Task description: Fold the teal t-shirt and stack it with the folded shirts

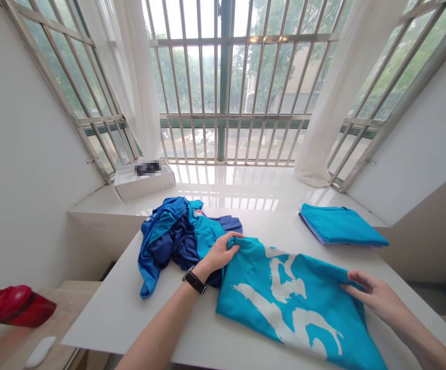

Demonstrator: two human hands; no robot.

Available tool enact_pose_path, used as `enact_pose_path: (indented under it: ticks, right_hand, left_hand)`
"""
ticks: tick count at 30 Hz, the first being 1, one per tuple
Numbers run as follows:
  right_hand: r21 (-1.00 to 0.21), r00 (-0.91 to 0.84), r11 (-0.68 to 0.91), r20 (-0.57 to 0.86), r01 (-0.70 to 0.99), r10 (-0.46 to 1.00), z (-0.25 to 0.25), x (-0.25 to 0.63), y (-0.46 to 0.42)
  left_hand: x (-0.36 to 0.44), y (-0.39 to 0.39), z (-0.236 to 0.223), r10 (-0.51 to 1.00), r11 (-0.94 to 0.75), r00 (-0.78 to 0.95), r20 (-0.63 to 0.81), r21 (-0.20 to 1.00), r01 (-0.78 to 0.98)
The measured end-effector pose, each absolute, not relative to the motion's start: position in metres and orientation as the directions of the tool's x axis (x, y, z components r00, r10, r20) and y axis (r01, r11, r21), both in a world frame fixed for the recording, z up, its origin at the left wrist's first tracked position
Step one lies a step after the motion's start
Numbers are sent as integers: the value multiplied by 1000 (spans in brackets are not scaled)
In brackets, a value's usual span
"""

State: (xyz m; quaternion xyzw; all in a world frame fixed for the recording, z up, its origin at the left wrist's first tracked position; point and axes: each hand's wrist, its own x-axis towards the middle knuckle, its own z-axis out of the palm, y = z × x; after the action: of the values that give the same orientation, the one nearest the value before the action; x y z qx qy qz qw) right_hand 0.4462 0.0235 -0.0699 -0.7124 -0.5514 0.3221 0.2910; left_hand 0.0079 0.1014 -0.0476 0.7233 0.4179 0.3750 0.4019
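A turquoise T-shirt [249, 288] with large white brush-stroke print lies partly folded on the white table, close to me. My left hand [223, 252], with a black watch on the wrist, pinches its upper left corner. At its right edge, my right hand [369, 290] grips the fabric between thumb and fingers. Left of the shirt is a crumpled heap of clothes [176, 231] in dark blue and turquoise, just behind my left hand. A stack of folded shirts [342, 224], turquoise on top, lies at the back right of the table.
The white table [130, 318] meets a glossy window sill [238, 190] under barred windows. On the sill stands a white box [145, 186] with a blurred dark item. A red bottle [18, 307] and a white mouse-like object [40, 352] lie on a lower wooden surface at left.
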Motion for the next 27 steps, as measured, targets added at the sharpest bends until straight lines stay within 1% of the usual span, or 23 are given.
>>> enact_pose_path:
  ticks: [3, 6, 9, 12, 14, 16, 19, 22, 27]
  right_hand:
    - [-707, 134, -201, -150, 678, 980, -71, 444, 27]
    - [-653, 186, -265, -190, 709, 964, -68, 438, 30]
    - [-663, 289, -335, -183, 670, 940, -66, 427, 34]
    - [-708, 361, -331, -115, 624, 925, -67, 413, 35]
    - [-753, 385, -300, -67, 585, 920, -66, 403, 33]
    - [-791, 416, -295, -57, 536, 908, -63, 394, 30]
    - [-844, 451, -341, -136, 413, 882, -56, 386, 23]
    - [-894, 436, -361, -223, 264, 872, -53, 390, 18]
    - [-935, 468, -324, -223, 146, 855, -69, 415, 17]
  left_hand:
    - [7, 104, -53, 922, -316, 338, 188, 870, 377]
    - [8, 106, -55, 935, -285, 318, 157, 867, 409]
    - [11, 107, -56, 951, -247, 274, 141, 880, 405]
    - [14, 109, -60, 967, -209, 223, 125, 888, 410]
    - [13, 111, -63, 971, -192, 212, 111, 889, 416]
    - [12, 112, -65, 970, -189, 223, 99, 884, 427]
    - [9, 112, -64, 960, -209, 257, 108, 890, 406]
    - [7, 109, -57, 941, -242, 305, 147, 922, 302]
    - [3, 105, -48, 934, -191, 329, 139, 972, 134]
